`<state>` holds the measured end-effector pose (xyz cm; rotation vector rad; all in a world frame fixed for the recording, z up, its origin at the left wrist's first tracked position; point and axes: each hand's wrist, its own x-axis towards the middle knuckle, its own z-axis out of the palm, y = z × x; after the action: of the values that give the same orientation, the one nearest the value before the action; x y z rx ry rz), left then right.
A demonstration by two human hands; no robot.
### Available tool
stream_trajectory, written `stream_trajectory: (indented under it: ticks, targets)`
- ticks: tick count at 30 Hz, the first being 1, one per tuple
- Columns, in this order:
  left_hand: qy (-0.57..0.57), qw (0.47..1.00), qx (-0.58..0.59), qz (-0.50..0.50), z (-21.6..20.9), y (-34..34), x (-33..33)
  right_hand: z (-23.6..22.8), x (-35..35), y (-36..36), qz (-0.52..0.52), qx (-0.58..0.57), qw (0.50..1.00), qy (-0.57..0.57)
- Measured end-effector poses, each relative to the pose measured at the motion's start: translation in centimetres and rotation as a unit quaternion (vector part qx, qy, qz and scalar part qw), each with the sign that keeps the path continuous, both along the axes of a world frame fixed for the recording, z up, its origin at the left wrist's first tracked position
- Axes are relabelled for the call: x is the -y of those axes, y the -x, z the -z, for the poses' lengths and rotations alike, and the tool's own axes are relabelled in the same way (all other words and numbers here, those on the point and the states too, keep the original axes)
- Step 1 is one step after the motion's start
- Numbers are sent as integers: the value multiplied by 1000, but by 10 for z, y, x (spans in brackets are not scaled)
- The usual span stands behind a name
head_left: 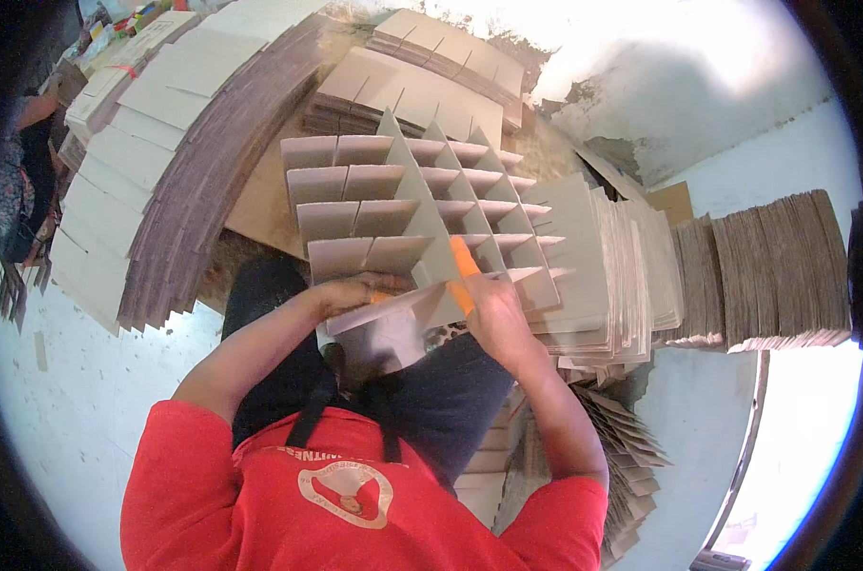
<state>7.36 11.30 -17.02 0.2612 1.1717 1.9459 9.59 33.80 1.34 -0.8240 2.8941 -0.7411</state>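
Left hand (351, 293), fingers curled, grips the near edge of the grey interlocked cardboard divider grid (408, 205) on the lap. Right hand (493, 319) (orange-taped fingertips) pinches a slotted strip at the grid's five o'clock. Stacked grey cardboard sheets (603, 257) at three o'clock.

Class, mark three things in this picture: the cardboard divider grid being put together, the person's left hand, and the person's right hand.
Cardboard divider grid (393, 205), head view: on a slanted strip near its middle.
Left hand (355, 290), head view: on the back of the hand.
Right hand (493, 319), head view: on the back of the hand, below the orange-covered fingers.
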Motion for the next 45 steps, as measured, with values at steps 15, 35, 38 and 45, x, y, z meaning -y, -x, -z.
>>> stream_trajectory:
  ticks: [15,35,38,45]
  targets:
    - [113,911,101,-384,61,-15,-50,8,4,-9,-6,-25,999,-43]
    - [383,635,-542,-396,-129,-24,93,24,-171,11,448,-241,822,-255]
    - [389,705,-497,-324,-108,-17,94,33,-198,12,466,-129,817,-312]
    - [389,741,-463,-291,-117,-18,87,44,-249,22,512,-160,830,-155]
